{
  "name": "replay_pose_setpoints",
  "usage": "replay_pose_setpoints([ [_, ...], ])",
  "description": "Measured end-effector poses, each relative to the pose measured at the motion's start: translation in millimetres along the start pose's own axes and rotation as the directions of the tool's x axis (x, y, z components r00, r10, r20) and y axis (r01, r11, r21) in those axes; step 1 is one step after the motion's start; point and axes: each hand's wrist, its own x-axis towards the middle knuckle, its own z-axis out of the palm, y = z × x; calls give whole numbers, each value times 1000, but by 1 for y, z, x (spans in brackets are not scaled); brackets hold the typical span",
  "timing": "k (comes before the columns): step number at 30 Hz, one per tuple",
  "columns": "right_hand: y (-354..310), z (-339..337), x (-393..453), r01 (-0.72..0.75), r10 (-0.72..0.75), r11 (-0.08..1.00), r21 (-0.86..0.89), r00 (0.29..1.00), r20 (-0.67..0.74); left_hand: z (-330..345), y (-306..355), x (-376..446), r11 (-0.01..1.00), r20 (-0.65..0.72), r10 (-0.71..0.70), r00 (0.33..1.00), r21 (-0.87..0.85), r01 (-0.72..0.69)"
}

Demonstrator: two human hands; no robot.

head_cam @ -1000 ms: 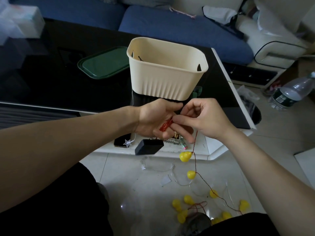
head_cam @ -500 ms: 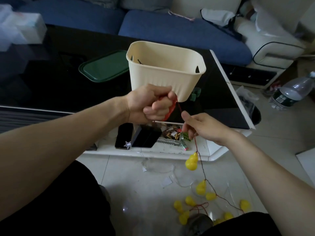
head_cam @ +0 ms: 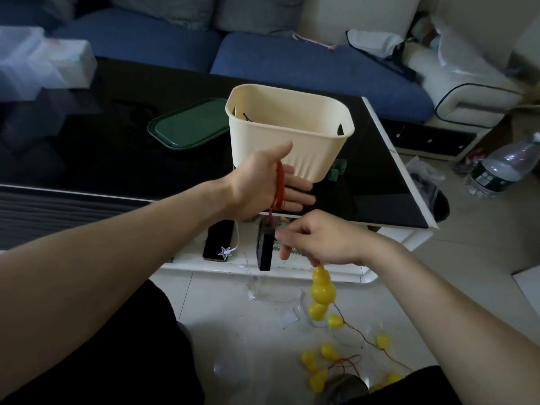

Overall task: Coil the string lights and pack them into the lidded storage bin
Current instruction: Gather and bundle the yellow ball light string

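Looping round the flat, straight-fingered left hand (head_cam: 263,182) are a few turns of thin red wire (head_cam: 279,187), part of the string of yellow gourd-shaped lights (head_cam: 321,290). The right hand (head_cam: 318,244), just below, pinches the wire and a yellow light hangs under it. Most of the string still trails down to the floor, so the next turn probably comes up from the right, while the cream plastic bin (head_cam: 289,141) waits open just behind the left hand.

Red-wired string lights (head_cam: 322,290) dangle before open cream bin (head_cam: 289,141).
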Motion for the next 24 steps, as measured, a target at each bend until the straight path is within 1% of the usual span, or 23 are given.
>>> replay_pose_setpoints([
  [2,-6,-6,-5,75,-77,995,-60,997,-31,2,-8,1,976,-58,-42,997,213,53],
  [3,-6,-10,-7,104,-108,993,-56,993,-56,3,-12,1,964,-60,-60,996,254,73],
  [5,-6,-19,-14,160,-160,987,-10,979,-123,8,-20,-2,958,23,-104,994,270,94],
  [7,-7,-24,-20,220,-212,975,23,958,-191,11,-24,-6,933,113,-139,984,347,92],
  [9,-6,-27,-22,229,-225,973,-12,944,-241,15,-23,-12,900,151,-186,971,422,107],
  [11,-6,-29,-25,224,-224,974,-26,947,-230,17,-18,-22,851,161,-258,953,505,145],
  [13,-9,-30,-28,231,-230,973,-19,949,-217,15,-14,-31,795,170,-297,939,589,145],
  [15,-12,-30,-31,260,-251,965,17,944,-213,13,-11,-41,756,164,-282,945,644,113],
  [17,-13,-27,-32,275,-259,959,62,947,-192,10,-10,-48,705,127,-257,958,702,96],
  [19,-12,-23,-31,251,-243,968,20,950,-198,6,-10,-51,656,88,-242,966,749,96],
  [21,-10,-23,-32,225,-226,974,-33,939,-261,3,-9,-52,655,94,-243,965,750,92],
  [24,-8,-24,-38,176,-172,984,-14,939,-298,2,-5,-50,688,127,-212,969,724,56],
])
